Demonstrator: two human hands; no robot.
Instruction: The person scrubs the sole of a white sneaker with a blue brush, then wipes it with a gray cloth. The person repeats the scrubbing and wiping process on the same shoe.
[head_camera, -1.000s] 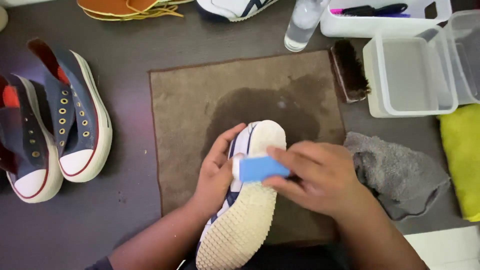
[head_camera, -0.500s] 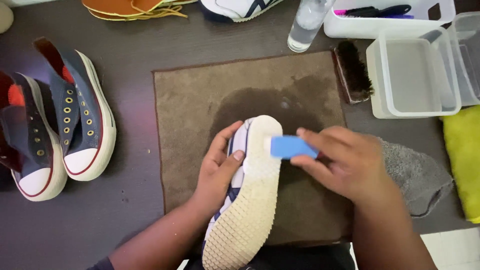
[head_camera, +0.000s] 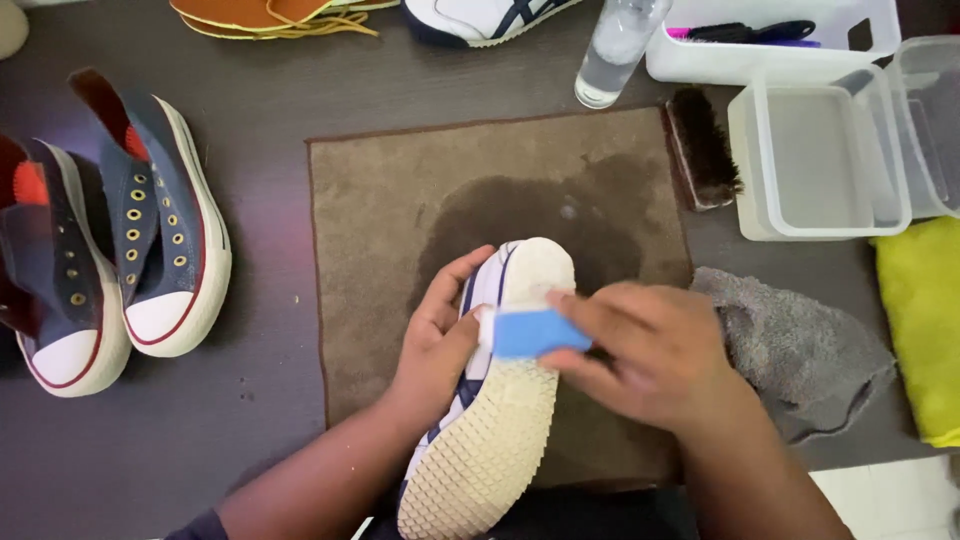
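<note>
Sole-up near the brown towel's (head_camera: 400, 200) front edge, the white sneaker (head_camera: 490, 420) is steadied by the left hand (head_camera: 435, 345) wrapped round its side — freeing the right hand (head_camera: 650, 355), fingers pinching a blue cleaning block (head_camera: 530, 333), to press across the sole.

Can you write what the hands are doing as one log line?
left hand: holds sneaker sole-up | right hand: presses blue block on sole | brown towel underneath

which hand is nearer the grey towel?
Right. The right hand holds the blue block on the shoe sole, right beside the grey towel. The left hand grips the shoe's far side, farther from it.
</note>
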